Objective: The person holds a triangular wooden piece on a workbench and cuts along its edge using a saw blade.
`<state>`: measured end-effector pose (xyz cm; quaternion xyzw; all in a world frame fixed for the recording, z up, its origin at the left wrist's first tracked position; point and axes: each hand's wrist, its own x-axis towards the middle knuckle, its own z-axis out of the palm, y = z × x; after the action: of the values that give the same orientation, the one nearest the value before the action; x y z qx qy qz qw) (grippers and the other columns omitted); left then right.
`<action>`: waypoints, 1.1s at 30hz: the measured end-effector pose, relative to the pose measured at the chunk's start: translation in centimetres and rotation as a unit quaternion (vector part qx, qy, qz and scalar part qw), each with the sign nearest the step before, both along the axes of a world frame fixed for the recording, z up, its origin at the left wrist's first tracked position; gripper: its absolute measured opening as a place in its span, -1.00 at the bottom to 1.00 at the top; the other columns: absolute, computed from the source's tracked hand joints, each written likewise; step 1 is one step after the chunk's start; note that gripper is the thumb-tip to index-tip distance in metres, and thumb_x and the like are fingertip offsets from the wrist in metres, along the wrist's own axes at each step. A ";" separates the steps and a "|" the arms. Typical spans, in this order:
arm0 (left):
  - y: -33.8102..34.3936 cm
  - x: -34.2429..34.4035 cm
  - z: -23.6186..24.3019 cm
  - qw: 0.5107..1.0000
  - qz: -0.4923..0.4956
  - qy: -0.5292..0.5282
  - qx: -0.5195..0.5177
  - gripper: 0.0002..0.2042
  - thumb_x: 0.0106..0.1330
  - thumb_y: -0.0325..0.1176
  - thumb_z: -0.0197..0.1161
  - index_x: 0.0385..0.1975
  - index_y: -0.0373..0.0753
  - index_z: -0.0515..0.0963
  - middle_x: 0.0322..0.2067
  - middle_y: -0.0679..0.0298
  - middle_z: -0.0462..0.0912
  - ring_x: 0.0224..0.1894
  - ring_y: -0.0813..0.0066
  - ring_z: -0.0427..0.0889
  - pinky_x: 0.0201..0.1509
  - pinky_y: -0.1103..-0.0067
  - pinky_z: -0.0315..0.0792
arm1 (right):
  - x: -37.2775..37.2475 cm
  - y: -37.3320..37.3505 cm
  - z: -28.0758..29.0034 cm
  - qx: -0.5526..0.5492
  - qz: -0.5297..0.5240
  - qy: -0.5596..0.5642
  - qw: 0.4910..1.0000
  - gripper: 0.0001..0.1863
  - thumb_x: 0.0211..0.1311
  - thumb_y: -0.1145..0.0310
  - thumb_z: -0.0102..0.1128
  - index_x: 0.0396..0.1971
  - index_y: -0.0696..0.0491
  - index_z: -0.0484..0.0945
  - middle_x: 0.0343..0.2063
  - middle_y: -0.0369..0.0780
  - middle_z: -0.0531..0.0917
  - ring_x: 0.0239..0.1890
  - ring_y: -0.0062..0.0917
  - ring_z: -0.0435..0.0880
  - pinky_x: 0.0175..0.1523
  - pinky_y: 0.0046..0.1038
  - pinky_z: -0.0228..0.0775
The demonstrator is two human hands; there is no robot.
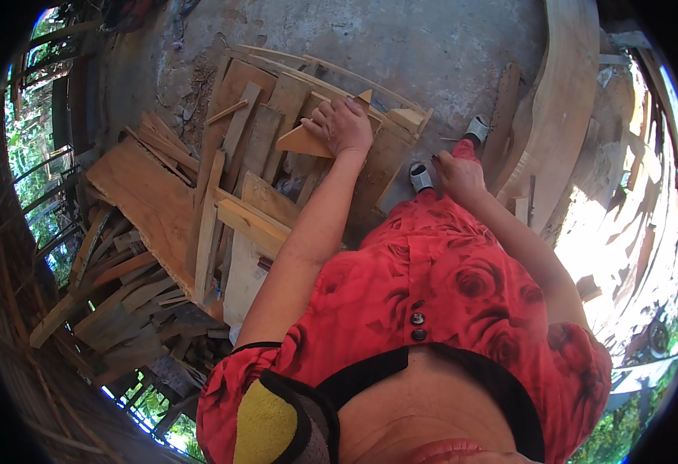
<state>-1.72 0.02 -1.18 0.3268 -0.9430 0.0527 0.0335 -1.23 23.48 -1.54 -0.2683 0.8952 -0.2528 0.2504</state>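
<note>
My left hand point(344, 126) reaches out over a pile of boards, its fingers curled over a flat, pointed piece of pale wood point(299, 141). One sharp end of that piece sticks out to the left of the hand, and the palm hides part of it. To the right, my right hand point(460, 178) is closed beside my leg, above one of my shoes point(420, 177). A small dark thing shows at its fingertips, too small to name. Under and around my left hand lie planks point(286, 100) and a small wood block point(405, 118).
A wide brown slab point(149, 205) and heaped offcuts point(126, 305) lie to the left. On the right, a long curved-edge board point(559, 100) stretches away along the concrete floor point(432, 39). My other shoe point(477, 129) stands near a narrow plank point(503, 108).
</note>
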 end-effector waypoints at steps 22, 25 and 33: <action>0.3 -0.1 0.9 0.999 0.014 -0.035 0.004 -0.65 0.35 -0.12 -0.23 -0.17 -0.18 0.47 -0.10 0.08 0.47 0.10 0.09 0.32 0.32 0.04 -0.18 | -10.8 -9.3 9.4 -0.145 -0.096 -0.070 0.982 -0.62 0.17 0.06 0.01 -0.30 0.09 0.58 -0.48 -0.08 0.64 -0.37 -0.24 0.64 -0.25 -0.25 0.43; 0.4 -0.4 1.0 0.999 0.009 -0.032 0.007 -0.65 0.36 -0.12 -0.22 -0.18 -0.17 0.47 -0.11 0.09 0.48 0.09 0.09 0.32 0.32 0.04 -0.18 | -10.8 -9.7 6.0 -0.204 -0.149 -0.186 0.950 -0.65 0.13 0.10 0.12 -0.36 0.13 0.57 -0.65 -0.17 0.58 -0.59 -0.45 0.60 -0.42 -0.39 0.41; 0.6 -0.4 1.1 1.000 0.001 -0.007 0.024 -0.70 0.33 -0.14 -0.16 -0.27 -0.17 0.48 -0.18 0.13 0.48 0.03 0.11 0.32 0.29 0.05 -0.16 | -9.7 -13.5 -0.1 -0.295 -0.218 -0.333 0.869 -0.75 0.11 0.22 0.20 -0.48 0.13 0.54 -0.78 -0.30 0.45 -0.82 -0.62 0.40 -0.74 -0.53 0.15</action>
<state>-2.12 0.65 -0.06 0.3279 -0.9440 0.0327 0.0191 -10.93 9.96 -1.62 -0.0275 0.6780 -0.6280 0.3810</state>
